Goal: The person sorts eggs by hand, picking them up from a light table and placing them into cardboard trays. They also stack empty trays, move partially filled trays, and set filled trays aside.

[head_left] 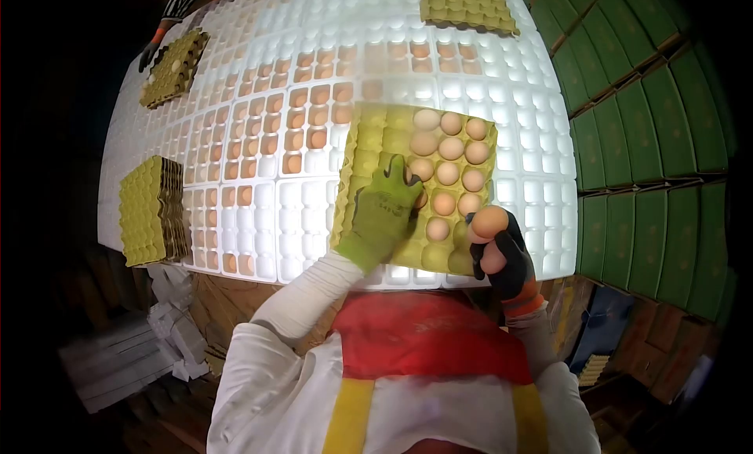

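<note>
A yellow-green pulp egg tray (362, 144) lies in front of me on white moulded egg packs. Its right side carries rows of pale brown eggs (448, 173), while cups on the left side hold none. My left hand (386, 207), in a green glove, reaches over the tray with fingers curled around an egg (420, 197) in a middle column; the glove partly hides it. At the tray's lower right corner my right hand (514, 254), in a dark glove with an orange cuff, is closed around several eggs (490, 222).
White egg packs (302, 203) cover the table, many with brown eggs. Stacked pulp trays (149, 211) stand at left, another tray (468, 5) at the back. Green boxes (639, 152) line the right side. Another person's gloved hand (149, 56) is at upper left, near a tray (174, 68).
</note>
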`<act>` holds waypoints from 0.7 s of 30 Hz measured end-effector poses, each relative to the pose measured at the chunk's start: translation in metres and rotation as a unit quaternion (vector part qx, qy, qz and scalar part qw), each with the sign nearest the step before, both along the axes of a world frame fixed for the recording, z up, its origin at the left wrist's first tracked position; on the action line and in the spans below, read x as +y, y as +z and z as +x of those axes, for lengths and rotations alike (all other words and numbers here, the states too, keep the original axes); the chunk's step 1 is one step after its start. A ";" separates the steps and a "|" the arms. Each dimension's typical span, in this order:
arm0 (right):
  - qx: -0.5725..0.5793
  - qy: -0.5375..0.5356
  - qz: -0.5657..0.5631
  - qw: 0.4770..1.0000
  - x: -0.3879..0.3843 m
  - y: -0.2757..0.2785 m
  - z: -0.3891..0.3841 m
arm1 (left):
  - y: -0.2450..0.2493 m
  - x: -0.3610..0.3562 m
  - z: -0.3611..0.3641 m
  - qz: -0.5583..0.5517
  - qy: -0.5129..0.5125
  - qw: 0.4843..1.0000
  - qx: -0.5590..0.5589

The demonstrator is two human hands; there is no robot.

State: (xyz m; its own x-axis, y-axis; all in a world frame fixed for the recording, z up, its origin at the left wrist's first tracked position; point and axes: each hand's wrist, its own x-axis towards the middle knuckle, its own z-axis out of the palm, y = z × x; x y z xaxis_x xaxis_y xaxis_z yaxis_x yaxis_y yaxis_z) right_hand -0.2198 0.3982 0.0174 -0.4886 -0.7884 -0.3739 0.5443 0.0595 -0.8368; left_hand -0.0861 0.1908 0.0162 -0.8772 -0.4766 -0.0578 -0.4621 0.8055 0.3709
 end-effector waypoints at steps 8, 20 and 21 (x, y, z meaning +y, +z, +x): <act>-0.016 0.008 0.013 1.000 -0.021 0.020 0.032 | 0.007 -0.034 0.050 0.551 0.122 0.801 0.198; 0.111 0.300 0.052 0.946 -0.151 0.028 0.143 | -0.056 -0.060 0.260 0.499 0.426 0.651 0.382; 0.137 0.341 0.064 0.928 -0.170 0.024 0.152 | -0.081 -0.071 0.280 0.445 0.458 0.680 0.360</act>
